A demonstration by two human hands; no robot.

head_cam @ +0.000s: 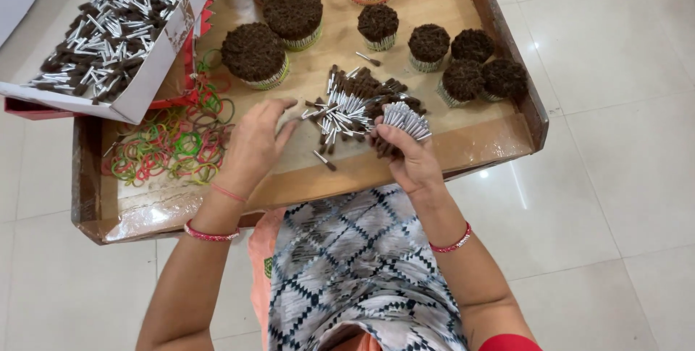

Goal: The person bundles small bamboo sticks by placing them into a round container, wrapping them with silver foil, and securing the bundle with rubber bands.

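Right hand [409, 155] clutches a stick bundle [402, 123] — left hand [257, 141], seemingly spread, empty.

A home turned small hand-workshop — pale glossy floor tiles [615, 177] under a low wooden tray [499, 25]. On the tray stand banded round bundles [253, 53] of small brown-tipped sticks; at its left end lie coloured rubber bands [174, 145] and a white box [137, 98] of loose sticks.

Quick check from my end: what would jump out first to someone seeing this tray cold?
The round banded bundles of brown sticks standing across the tray's far side, then the loose pile of sticks at its centre. The right hand grips a small bunch beside that pile while the left hand reaches toward it; bright rubber bands sprawl at left.
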